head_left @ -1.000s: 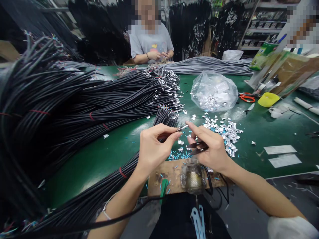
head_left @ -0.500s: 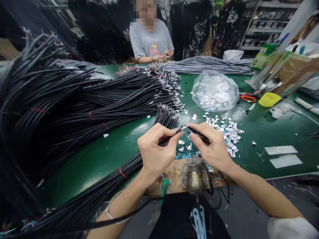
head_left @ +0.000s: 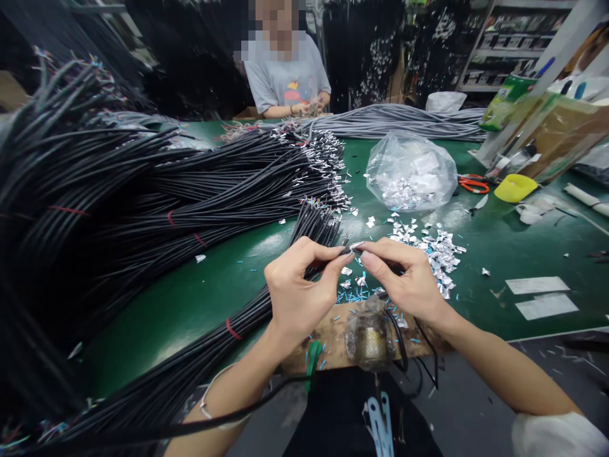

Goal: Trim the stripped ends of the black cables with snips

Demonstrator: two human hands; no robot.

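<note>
My left hand [head_left: 297, 289] pinches the end of a black cable [head_left: 328, 257] between thumb and forefinger, above the green table [head_left: 209, 285]. My right hand [head_left: 406, 276] meets it fingertip to fingertip, closed on a small piece of silver foil [head_left: 356, 245] at the cable's tip. A dark tool shows under my right palm; I cannot tell what it is. Just beyond the hands lie the foil-tipped ends of a black cable bundle [head_left: 314, 225]. A heap of loose foil scraps [head_left: 435, 247] lies to the right of my right hand.
Big bundles of black cables [head_left: 118, 190] fill the left half of the table. A clear bag of foil pieces [head_left: 412, 171], red scissors [head_left: 473, 185] and a yellow dish [head_left: 514, 188] stand at the right. A wooden block with a taped metal fixture [head_left: 368, 336] sits at the near edge. A person in a grey shirt [head_left: 285, 76] works across the table.
My right hand has moved up to the cable tip and turned, so the dark tool that stuck out of it a second ago is now mostly hidden. My left hand has barely moved.
</note>
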